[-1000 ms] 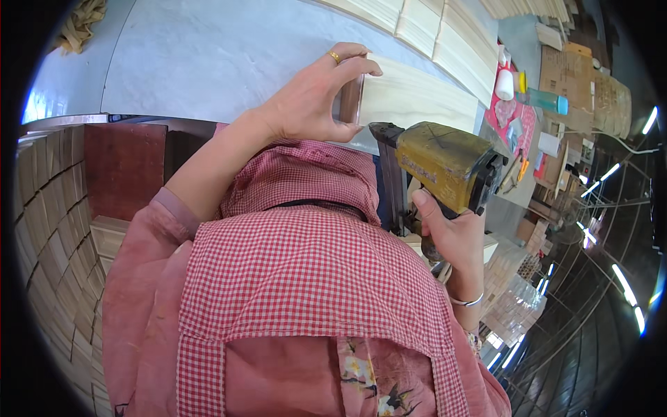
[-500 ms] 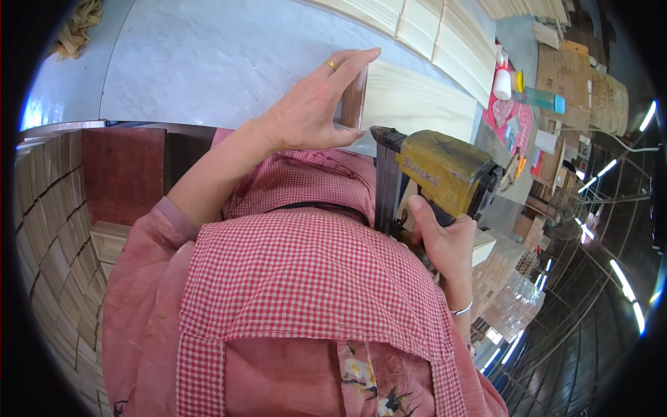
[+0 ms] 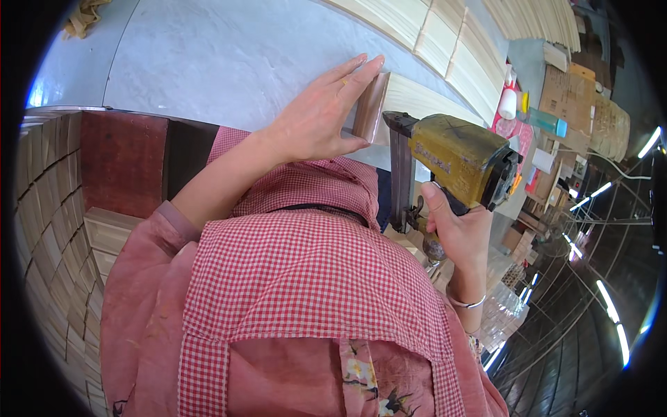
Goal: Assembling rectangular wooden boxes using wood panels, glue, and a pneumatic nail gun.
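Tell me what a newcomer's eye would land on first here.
Probably the yellow nail or staple gun, gripped in the right hand just right of centre. Next, the red-and-white checked apron across the lower middle. Above it, the left hand is spread open beside a brown strip.

Grey-blue marbled tabletop (image 3: 208, 62), light wooden mouldings (image 3: 439, 36) along far side, brown-ended wooden piece (image 3: 406, 96), tan cloth (image 3: 84, 19)
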Demonstrator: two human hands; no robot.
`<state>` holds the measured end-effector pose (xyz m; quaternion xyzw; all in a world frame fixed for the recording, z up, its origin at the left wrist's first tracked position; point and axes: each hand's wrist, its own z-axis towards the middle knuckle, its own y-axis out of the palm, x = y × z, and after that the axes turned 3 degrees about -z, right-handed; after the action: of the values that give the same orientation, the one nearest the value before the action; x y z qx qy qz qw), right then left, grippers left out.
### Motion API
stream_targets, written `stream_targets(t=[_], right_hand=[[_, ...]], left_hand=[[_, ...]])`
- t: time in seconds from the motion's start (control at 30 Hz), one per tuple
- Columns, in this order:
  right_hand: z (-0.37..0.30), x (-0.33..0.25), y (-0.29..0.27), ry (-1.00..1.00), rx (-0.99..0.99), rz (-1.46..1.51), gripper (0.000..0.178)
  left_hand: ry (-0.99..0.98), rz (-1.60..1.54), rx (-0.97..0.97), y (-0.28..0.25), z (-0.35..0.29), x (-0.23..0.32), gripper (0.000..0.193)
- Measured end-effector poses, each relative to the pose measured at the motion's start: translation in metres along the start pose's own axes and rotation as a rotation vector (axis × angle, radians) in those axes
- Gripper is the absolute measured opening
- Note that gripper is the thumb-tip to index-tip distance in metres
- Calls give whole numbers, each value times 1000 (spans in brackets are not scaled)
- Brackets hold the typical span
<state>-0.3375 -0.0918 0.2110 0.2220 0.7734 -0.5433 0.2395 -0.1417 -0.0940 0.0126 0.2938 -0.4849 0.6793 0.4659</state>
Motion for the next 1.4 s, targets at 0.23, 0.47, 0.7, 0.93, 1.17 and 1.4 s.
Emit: stream_targets(t=[0.23,0.47,0.7,0.93,1.17,1.4], right_hand=[[9,-5,-5,-21,-35,-35,25],[25,-24,-19,13,-127,-87,24],[57,-28,-27,-80,-73,-137,24],[69,-40,-31,90,-160,-160,33],[64,-33,-26,127,-150,-65,28],[65,-19,-42,90,-9,-102,21]], left_hand=[[-21,-101,26,-9,-2,6,103],[-76,-197,329,-24,-16,14,84],[-110,-54,451,-19,-23,4,72],[-90,-21,471,-19,-21,3,70],[-100,-33,461,-18,-23,3,69],[-23,31,386,-28,-16,9,61]])
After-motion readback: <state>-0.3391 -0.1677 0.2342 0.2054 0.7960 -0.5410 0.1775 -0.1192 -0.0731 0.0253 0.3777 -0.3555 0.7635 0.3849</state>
